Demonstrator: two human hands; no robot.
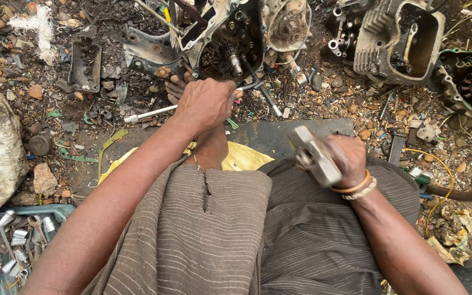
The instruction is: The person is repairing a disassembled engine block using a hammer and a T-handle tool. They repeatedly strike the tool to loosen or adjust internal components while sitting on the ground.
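Head view: left hand (206, 104) closed around a long steel rod (151, 112), pressed toward the engine casing (214, 38) on littered ground — right hand (345, 161) raised, fingers clamped on a blurred metal tool (313, 155), probably a hammer head. Sockets fill a blue tray (20, 235) at lower left.

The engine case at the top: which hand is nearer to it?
Left. The left hand grips a T-wrench just below the engine case. The right hand holds a hammer lower, far from it.

We see a long silver socket wrench (149, 113) lying level at upper centre, a blurred grey metal hammer (313, 155) raised at centre right
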